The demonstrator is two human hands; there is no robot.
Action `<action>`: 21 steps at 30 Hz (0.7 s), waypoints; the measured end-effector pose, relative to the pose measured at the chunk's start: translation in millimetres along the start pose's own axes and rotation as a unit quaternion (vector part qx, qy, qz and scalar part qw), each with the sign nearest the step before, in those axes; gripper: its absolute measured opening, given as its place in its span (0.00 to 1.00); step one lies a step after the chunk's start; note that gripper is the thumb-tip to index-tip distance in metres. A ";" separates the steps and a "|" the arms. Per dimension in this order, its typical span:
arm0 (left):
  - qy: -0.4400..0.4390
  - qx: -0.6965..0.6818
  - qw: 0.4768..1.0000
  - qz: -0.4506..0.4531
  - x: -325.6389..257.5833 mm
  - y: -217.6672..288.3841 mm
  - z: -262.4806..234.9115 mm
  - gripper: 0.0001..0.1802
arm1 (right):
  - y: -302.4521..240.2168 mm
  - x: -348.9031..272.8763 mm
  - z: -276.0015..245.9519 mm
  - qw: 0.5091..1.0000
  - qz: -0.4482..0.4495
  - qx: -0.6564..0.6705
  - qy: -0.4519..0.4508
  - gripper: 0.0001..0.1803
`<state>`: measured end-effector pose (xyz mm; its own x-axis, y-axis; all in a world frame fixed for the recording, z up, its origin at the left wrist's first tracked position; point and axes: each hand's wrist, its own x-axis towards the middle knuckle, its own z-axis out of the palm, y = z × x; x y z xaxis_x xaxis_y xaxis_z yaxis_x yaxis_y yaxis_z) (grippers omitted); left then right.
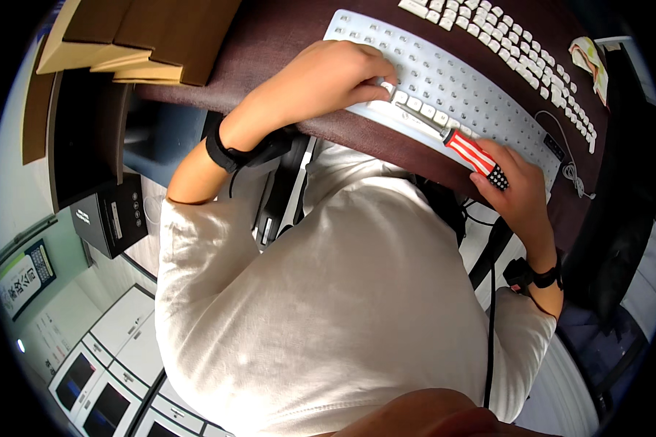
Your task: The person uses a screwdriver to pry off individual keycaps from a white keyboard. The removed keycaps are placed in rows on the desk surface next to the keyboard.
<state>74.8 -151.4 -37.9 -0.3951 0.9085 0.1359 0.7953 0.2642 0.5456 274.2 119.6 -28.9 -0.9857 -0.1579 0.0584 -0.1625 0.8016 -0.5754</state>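
A pale keyboard base (pixel 444 69) lies on the dark table, with most of its switches bare and a row of white keycaps (pixel 428 111) along its near edge. At the left of that row, my left hand (pixel 335 76) has thumb and index finger closed around a white keycap (pixel 388 88). My right hand (pixel 514 182) grips a screwdriver (pixel 465 147) by its red-and-white striped handle with a dark, white-dotted end. The screwdriver's shaft slants up and left over the keycaps, and its tip is close to my left fingertips. Whether the tip touches a keycap, I cannot tell.
Loose white keycaps (pixel 514 47) stand in rows beyond the base. A coiled cable (pixel 572 173) and a crumpled patterned cloth (pixel 589 65) lie at the right. Open cardboard boxes (pixel 135 36) sit at the table's left end, and a black box (pixel 111 216) is below.
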 end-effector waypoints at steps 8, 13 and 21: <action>-0.039 0.099 0.992 0.063 71.7 11.0 -24.8 0.12 | 25.8 -28.8 -15.7 0.996 0.062 0.033 0.063 0.21; -0.085 0.188 0.976 0.077 141.1 -3.4 -12.2 0.11 | 44.5 -50.6 -25.0 0.986 0.113 0.068 0.101 0.20; -0.128 0.251 0.957 0.070 172.7 -20.6 14.2 0.11 | 58.1 -81.1 -28.1 0.962 0.203 0.113 0.144 0.20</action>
<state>-3.3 4.7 -37.4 -0.1940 0.9789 -0.0643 0.9782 0.1980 0.0626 343.5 195.2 -44.2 -0.9430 0.3329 -0.0034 0.2193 0.6134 -0.7587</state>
